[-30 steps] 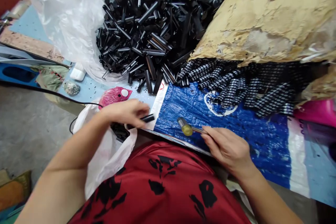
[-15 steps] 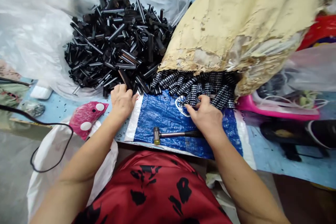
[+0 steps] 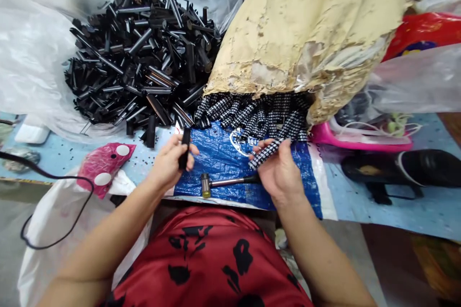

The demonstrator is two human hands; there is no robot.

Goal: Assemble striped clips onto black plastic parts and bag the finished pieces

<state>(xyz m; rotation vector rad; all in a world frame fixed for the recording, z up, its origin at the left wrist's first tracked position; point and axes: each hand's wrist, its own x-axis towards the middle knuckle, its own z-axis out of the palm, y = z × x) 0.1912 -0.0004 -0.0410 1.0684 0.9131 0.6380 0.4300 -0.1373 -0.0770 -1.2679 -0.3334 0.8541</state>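
Observation:
My left hand (image 3: 167, 160) is closed around a short black plastic piece (image 3: 185, 147), held upright above the blue woven sheet (image 3: 230, 184). In my right hand (image 3: 283, 172) lies a dark rod-like piece covered in rows of white dots (image 3: 265, 154), gripped between thumb and fingers. More of these dotted pieces (image 3: 252, 120) spill from the mouth of a worn cream sack (image 3: 281, 43). A large heap of black plastic pieces (image 3: 144, 57) rises behind my left hand. Between my hands, a small mallet (image 3: 206, 185) rests on the sheet, its handle end partly behind my right hand.
Clear plastic sheeting (image 3: 32, 53) surrounds the heap. A pink packet (image 3: 104, 165) and a white bag (image 3: 54, 220) are at the left, with a black cord (image 3: 46, 172). On the right are a pink tray (image 3: 360, 141) and a black cylindrical device (image 3: 396, 169).
Both hands have drawn back toward me, the left with a black plastic piece from the heap's edge, the right with a dotted piece from the pile. The view has shifted slightly.

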